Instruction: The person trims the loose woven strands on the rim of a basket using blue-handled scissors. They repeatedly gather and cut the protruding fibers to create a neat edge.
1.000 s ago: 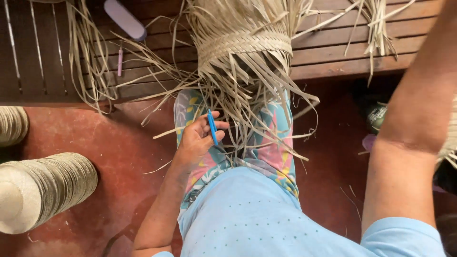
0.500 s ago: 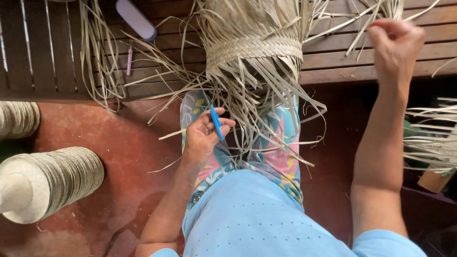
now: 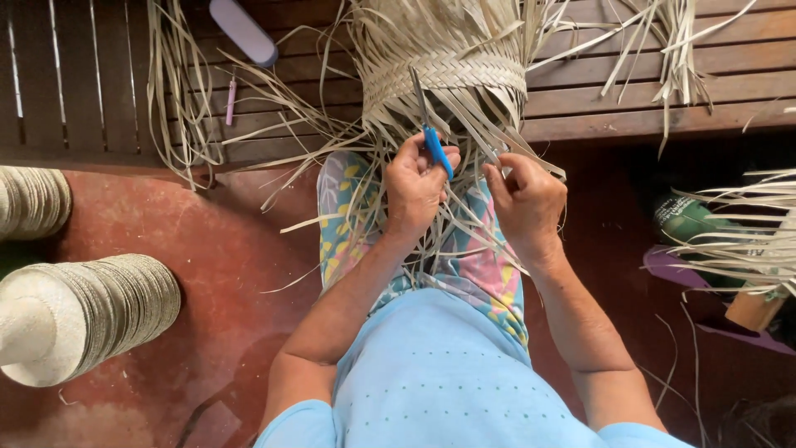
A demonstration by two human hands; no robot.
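Our left hand (image 3: pixel 414 187) is curled tight around a pair of blue-handled scissors (image 3: pixel 431 133), blades pointing up into the loose straw strips (image 3: pixel 464 124) hanging off the half-woven straw piece (image 3: pixel 448 58). Right hand (image 3: pixel 526 203) is just beside it, fingers pinched on a couple of those strips, so both hands are closed, one on the tool, other on the straw. The woven piece sits on the edge of a dark wooden slat bench (image 3: pixel 663 91) w/ its fringe spilling down over our lap, right above the patterned pants (image 3: pixel 348 207) and light blue shirt (image 3: pixel 439 373). More loose strips lie on the bench to the left, near a small pink pen-like thing (image 3: pixel 231 99) and a lavender oval object (image 3: pixel 242 31). Down on the red floor (image 3: pixel 224 265), far left, a stack of finished straw hats (image 3: pixel 83 319), w/ another stack (image 3: pixel 31 201) behind it. Off right, another bundle of straw (image 3: pixel 738 241) over some dark stuff, can't tell what.
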